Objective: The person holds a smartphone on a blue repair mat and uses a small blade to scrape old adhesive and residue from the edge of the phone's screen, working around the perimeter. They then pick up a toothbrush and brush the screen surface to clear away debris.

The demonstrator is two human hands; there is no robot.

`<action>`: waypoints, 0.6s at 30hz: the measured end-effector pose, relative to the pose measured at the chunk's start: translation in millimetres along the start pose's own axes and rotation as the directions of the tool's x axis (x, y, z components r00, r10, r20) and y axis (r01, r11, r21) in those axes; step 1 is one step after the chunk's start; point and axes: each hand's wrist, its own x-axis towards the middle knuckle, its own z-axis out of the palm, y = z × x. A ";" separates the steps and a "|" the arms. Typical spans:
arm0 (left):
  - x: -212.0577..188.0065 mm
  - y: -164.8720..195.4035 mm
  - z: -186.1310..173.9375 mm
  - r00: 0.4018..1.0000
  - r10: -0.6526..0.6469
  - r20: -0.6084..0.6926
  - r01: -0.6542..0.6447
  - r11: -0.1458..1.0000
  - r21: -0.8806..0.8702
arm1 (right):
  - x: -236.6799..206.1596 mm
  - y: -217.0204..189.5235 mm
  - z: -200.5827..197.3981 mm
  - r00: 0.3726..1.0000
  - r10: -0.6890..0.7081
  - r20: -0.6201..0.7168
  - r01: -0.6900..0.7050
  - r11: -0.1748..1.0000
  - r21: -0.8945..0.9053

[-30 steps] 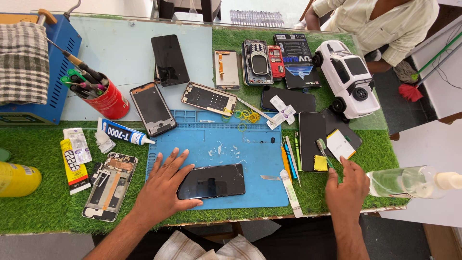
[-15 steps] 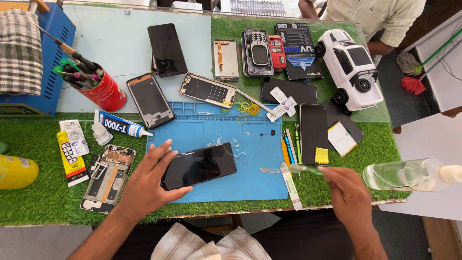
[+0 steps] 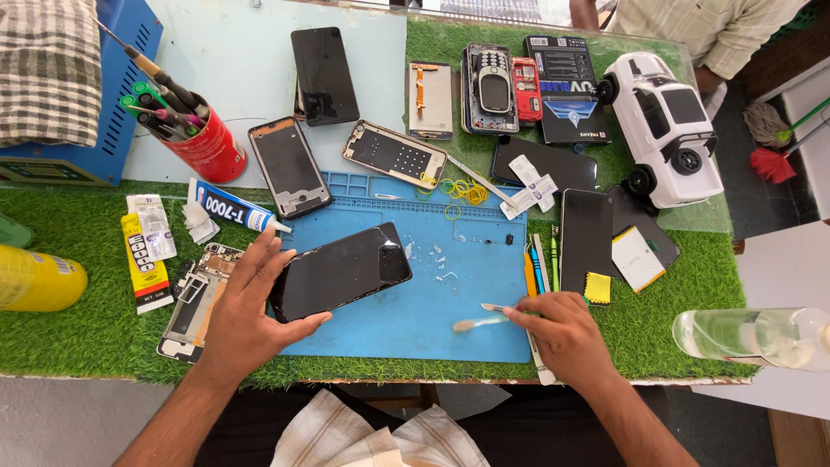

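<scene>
Yellow bottle (image 3: 39, 278): lies on its side on the green turf, well to the left of the left hand.
Glue tube (image 3: 232, 208): white and blue, lying just beyond the left hand's fingertips.
Opened phone frame (image 3: 194, 303): lies on the turf, partly under the left hand's wrist side.
Red cup (image 3: 201, 145): holds screwdrivers and pens, well beyond the left hand.
Left hand (image 3: 246, 316): fingers curled round the left end of the black phone, thumb under its near edge; gripping it.
Black phone (image 3: 340, 271): held tilted over the blue work mat (image 3: 471, 285), to the right of the left hand's palm, dark glass side up.
Small white scraps (image 3: 435, 259): scattered on the mat between the two hands.
Right hand (image 3: 562, 333): closed round a thin tool, resting at the mat's right edge.
Thin tool (image 3: 481, 322): pale tip points left from the right hand, lying low over the mat.
Dark phone (image 3: 586, 239): flat on the turf just beyond the right hand.
White toy car (image 3: 667, 125): far beyond the right hand.
Clear bottle (image 3: 752, 337): on its side, to the right of the right hand.
</scene>
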 end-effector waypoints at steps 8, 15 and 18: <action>2.0 -8.3 10.4 1.000 -0.004 -0.015 0.003 0.999 -0.054 | 1.7 9.0 -26.6 0.997 0.052 0.062 -0.058 0.995 0.085; -1.6 -18.3 18.1 1.000 0.011 0.018 -0.010 0.999 -0.040 | 41.5 13.6 -2.2 0.999 0.025 -0.024 -0.027 0.998 -0.052; -2.6 -21.1 19.4 0.998 0.051 0.030 -0.052 0.998 0.018 | 56.1 15.9 -0.3 0.996 0.018 -0.092 -0.027 0.995 -0.097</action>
